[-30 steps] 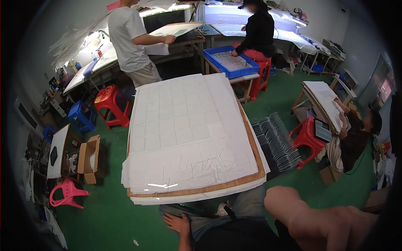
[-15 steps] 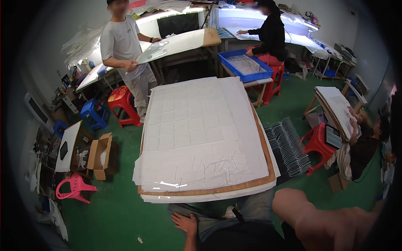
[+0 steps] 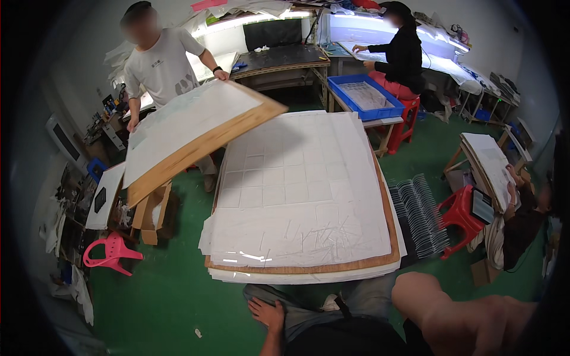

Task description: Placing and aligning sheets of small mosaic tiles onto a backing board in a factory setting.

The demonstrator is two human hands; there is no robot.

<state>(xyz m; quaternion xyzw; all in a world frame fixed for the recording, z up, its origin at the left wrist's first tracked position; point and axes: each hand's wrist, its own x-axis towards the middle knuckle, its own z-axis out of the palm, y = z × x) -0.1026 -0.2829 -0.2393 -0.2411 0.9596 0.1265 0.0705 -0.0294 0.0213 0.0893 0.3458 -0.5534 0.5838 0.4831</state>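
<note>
My left hand [image 3: 267, 313] lies flat on my left thigh, fingers spread, holding nothing. Raised close to the camera at the lower right is my right hand [image 3: 490, 323], large and blurred, with its fingers not clearly visible; whether it holds anything cannot be made out. In front of my knees is a low board-topped table spread with a white sheet [image 3: 291, 228]. Square panels [image 3: 295, 173] form a grid on it, and loose thin clear strips [image 3: 335, 234] lie scattered along its near side. Neither hand touches the table.
At the left a standing person carries a wood-edged white board [image 3: 190, 115] partly over the table's far left corner. A blue tray [image 3: 380, 113] sits beyond the far right corner. To the right stand wire racks [image 3: 418, 215] and a red stool [image 3: 460, 216]. Two other people sit working.
The standing person has brought the board leftward and nearer, tilting it and uncovering the dark bench behind. My view has shifted slightly; my hands stay in nearly the same places.
</note>
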